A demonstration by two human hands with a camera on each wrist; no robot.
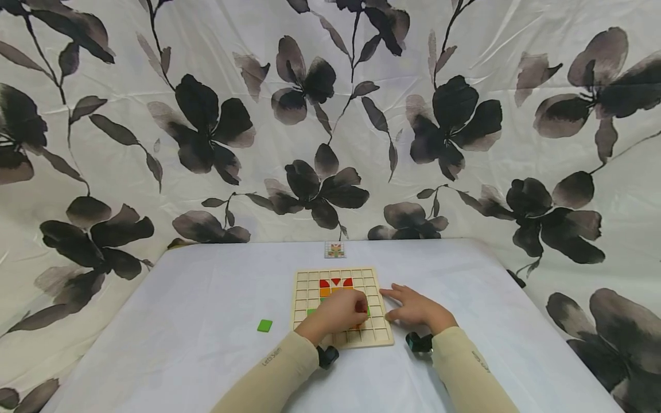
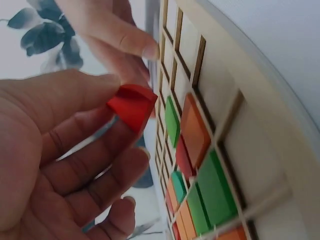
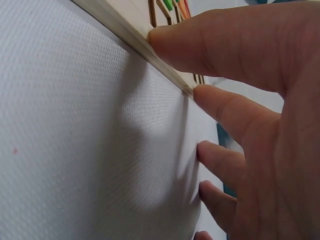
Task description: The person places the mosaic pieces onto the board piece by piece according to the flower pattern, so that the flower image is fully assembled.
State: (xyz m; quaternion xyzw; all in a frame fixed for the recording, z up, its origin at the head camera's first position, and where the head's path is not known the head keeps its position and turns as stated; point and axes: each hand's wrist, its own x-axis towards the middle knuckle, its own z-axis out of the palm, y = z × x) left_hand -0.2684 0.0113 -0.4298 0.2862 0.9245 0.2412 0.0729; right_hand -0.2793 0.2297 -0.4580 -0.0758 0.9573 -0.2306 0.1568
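Note:
A wooden grid board (image 1: 382, 338) lies on the table with red, orange and green flat tiles in some of its squares. Over the board, my left hand (image 1: 335, 312) pinches a small red tile (image 2: 132, 107) between thumb and fingers, just above the grid. That tile has a curved edge in the left wrist view. My right hand (image 1: 420, 307) is at the board's right side, its fingers spread. In the right wrist view the thumb (image 3: 200, 40) and index fingertip touch the board's edge, while the other fingers reach down toward the cloth. My left hand hides part of the tile pattern.
A loose green square tile (image 1: 265, 326) lies on the white table cloth (image 1: 206, 298), left of the board. Behind the board, a small card (image 1: 335, 249) with a coloured grid pattern lies near the far edge. A flower-print curtain (image 1: 310, 137) hangs beyond the table.

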